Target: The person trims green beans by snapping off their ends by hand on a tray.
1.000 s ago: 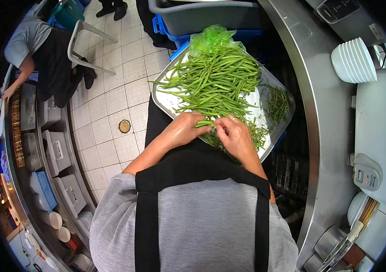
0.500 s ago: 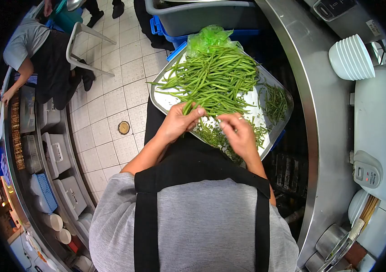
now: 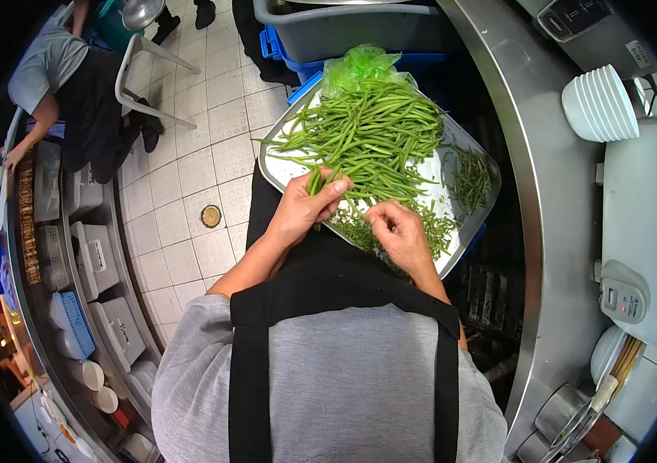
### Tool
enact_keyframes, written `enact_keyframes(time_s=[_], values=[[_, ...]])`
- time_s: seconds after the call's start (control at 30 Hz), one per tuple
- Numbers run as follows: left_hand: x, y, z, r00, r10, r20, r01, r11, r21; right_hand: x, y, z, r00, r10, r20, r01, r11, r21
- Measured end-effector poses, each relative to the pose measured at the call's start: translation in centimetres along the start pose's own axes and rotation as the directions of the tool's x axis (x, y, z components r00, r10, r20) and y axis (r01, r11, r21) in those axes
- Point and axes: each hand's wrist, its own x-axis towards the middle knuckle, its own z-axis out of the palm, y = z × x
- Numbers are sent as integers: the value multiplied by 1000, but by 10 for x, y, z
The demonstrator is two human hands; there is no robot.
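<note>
A large heap of green beans (image 3: 379,127) lies on a metal tray (image 3: 458,231) in front of me. My left hand (image 3: 309,204) is closed around a few green beans at the near side of the heap. Just to its right, my right hand (image 3: 399,231) is closed in a pinch over the tray's near part; whatever its fingertips hold is too small to make out. Short trimmed bean pieces (image 3: 436,231) lie beneath and beside the right hand. A separate pile of thin, darker bean bits (image 3: 469,179) rests at the tray's right corner.
A green plastic bag (image 3: 361,68) sits at the tray's far edge, before a grey tub (image 3: 359,31). A steel counter (image 3: 533,193) with stacked white bowls (image 3: 600,104) runs along the right. At left are shelves with bins (image 3: 97,262), a white chair (image 3: 139,100) and another person (image 3: 54,69).
My right hand has dropped slightly and curled its fingers inward into a pinch. My left hand stays nearly in place with its beans. A metal bowl shows more by the other person.
</note>
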Motion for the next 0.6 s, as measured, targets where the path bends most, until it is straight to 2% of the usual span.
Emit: enact_keyframes(time_s=[0.03, 0.17, 0.23, 0.27, 0.3, 0.4, 0.53, 0.6], values=[[-1, 1, 1, 1000, 8, 14, -8, 1000, -7, 0, 6, 3, 999, 1, -50, 0, 1000, 30], [-3, 5, 1, 996, 92, -6, -92, 994, -66, 14, 20, 2, 959, 237, -157, -183, 938, 295], [0, 9, -1, 982, 179, -67, -184, 979, -83, 20, 22, 5, 975, 8, -221, -17, 999, -38], [1, 9, -5, 982, 174, -78, -182, 977, -111, 21, 23, 8, 969, -112, -222, 66, 976, -207], [2, 9, -10, 982, 169, -88, -180, 974, -140, 20, 19, 11, 988, -42, -146, 7, 972, -235], [3, 9, -10, 979, 131, -158, -156, 975, -159, 21, 35, 30, 965, -260, 27, 233, 810, -538], [1, 5, -11, 980, 42, -195, -69, 988, -138, 30, 51, 47, 960, -273, 60, 235, 673, -701], [1, 5, -12, 979, 4, -202, -28, 993, -118, 31, 50, 44, 958, -269, 96, 255, 653, -713]])
